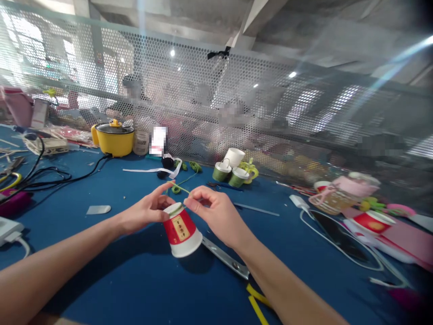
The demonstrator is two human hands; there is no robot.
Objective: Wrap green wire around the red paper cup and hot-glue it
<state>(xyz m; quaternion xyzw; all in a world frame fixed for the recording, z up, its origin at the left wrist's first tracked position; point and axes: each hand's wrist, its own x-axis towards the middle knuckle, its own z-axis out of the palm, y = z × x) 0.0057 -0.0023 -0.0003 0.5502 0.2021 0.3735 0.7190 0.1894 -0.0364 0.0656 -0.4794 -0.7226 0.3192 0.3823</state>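
Note:
My left hand (pixel 146 208) grips a red and white paper cup (pixel 179 228), tilted with its narrow end up and its wide rim down. A band of green yarn (pixel 176 210) lies around the cup's narrow end. A thin strand stretches from my left index finger to my right hand (pixel 211 208), whose thumb and fingers pinch it just above the cup. Scissors (pixel 226 258) with yellow handles lie on the table behind the cup, partly hidden by my right forearm. A loose coil of green yarn (pixel 176 188) sits beyond my hands.
Green-wrapped cups (pixel 238 177) stand near the perforated screen (pixel 189 104). A yellow pot (pixel 117 139) with a black cord is at the back left. To the right lie a phone (pixel 338 237), white cables, a jar (pixel 352 192) and another red cup (pixel 374 222).

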